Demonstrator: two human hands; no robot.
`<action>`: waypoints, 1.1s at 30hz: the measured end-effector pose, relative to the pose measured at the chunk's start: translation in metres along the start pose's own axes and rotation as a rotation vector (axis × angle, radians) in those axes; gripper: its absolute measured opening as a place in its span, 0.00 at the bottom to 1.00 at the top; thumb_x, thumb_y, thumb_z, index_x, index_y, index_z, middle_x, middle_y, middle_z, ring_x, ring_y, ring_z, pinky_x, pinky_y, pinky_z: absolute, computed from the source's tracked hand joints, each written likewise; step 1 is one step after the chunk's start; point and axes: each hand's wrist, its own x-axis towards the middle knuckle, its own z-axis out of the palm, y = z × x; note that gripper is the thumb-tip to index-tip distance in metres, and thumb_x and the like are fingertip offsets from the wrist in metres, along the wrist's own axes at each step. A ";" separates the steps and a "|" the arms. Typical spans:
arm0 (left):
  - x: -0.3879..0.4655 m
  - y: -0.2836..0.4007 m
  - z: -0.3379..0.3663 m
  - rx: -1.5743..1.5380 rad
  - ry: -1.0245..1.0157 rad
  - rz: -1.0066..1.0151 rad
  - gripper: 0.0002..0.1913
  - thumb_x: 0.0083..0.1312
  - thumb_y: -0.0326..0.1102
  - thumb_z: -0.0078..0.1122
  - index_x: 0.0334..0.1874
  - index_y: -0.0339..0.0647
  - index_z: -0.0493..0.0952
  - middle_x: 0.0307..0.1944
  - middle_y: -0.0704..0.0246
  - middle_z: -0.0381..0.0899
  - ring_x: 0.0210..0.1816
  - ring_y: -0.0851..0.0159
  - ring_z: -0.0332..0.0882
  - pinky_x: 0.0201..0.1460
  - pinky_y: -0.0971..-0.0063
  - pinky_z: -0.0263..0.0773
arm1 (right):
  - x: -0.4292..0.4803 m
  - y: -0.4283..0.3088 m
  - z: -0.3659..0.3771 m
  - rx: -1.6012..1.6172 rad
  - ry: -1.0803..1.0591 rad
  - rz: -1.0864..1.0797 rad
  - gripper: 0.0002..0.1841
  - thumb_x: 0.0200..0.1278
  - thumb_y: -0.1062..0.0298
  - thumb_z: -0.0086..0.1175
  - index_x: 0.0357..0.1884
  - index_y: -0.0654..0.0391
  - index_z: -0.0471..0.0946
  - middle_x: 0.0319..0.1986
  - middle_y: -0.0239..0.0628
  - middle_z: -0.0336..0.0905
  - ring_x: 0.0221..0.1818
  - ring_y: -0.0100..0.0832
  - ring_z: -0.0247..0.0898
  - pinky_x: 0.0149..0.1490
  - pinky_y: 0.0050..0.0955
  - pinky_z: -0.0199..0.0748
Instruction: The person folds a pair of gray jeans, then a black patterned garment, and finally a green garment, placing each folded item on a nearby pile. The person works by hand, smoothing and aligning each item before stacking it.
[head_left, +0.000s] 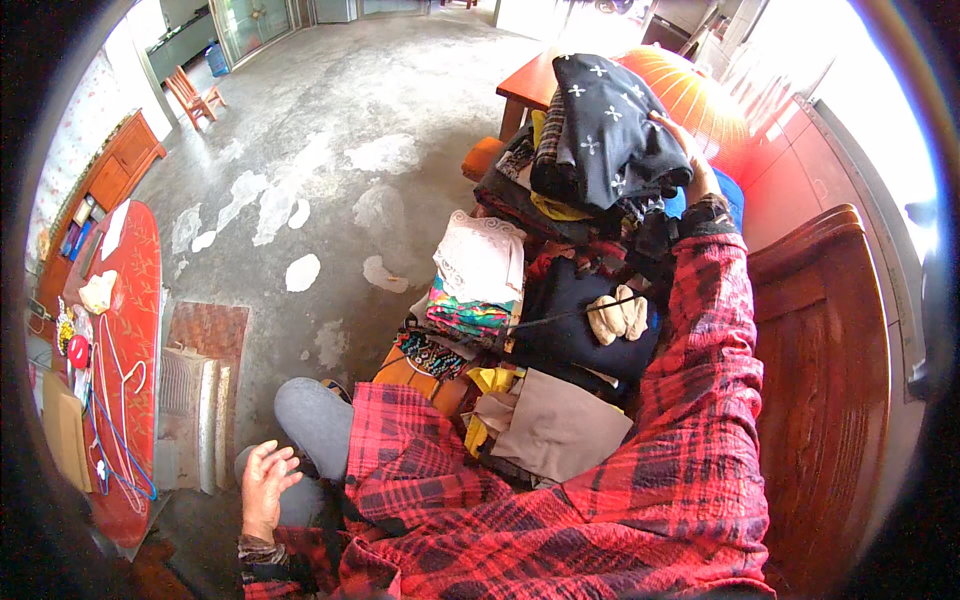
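At the far end of the wooden bench, my right hand (691, 159) grips the right edge of a folded black garment (606, 135) with white motifs. The garment tops a pile of dark clothes, and my fingertips are partly hidden in its folds. Nearer me are a white lace-trimmed cloth (480, 255) on a colourful folded cloth (469, 309), a rolled beige sock pair (619, 315) on a navy folded garment (559, 322), and a brown folded cloth (562, 431). My left hand (266, 480) hovers by my grey-trousered knees, fingers apart and holding nothing.
To the left, a red table (139, 262) carries wire hangers (120, 390) and small items. A heater-like unit (191, 390) stands beside it. The bench's carved wooden back (821, 315) rises on the right. Behind the pile are a red lantern (690, 97) and a wooden tabletop (525, 79).
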 end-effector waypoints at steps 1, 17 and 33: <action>0.001 0.000 0.001 -0.005 -0.018 0.011 0.22 0.71 0.31 0.55 0.65 0.38 0.63 0.56 0.57 0.75 0.52 0.60 0.79 0.51 0.64 0.80 | 0.000 -0.006 -0.003 -0.059 -0.007 -0.020 0.25 0.67 0.74 0.43 0.67 0.58 0.69 0.66 0.39 0.68 0.68 0.32 0.62 0.72 0.30 0.54; 0.003 0.011 0.018 0.022 -0.018 -0.025 0.19 0.72 0.32 0.54 0.63 0.38 0.65 0.56 0.56 0.76 0.52 0.59 0.79 0.49 0.61 0.81 | 0.127 -0.062 0.024 -0.358 0.161 -0.419 0.22 0.70 0.75 0.44 0.66 0.56 0.70 0.62 0.39 0.71 0.66 0.35 0.65 0.72 0.35 0.57; 0.006 -0.001 -0.001 0.021 -0.015 -0.041 0.21 0.73 0.37 0.54 0.64 0.39 0.64 0.57 0.56 0.74 0.53 0.58 0.78 0.48 0.59 0.82 | 0.029 0.027 -0.023 0.150 -0.006 0.229 0.26 0.60 0.72 0.62 0.62 0.55 0.72 0.52 0.37 0.79 0.52 0.33 0.75 0.56 0.32 0.74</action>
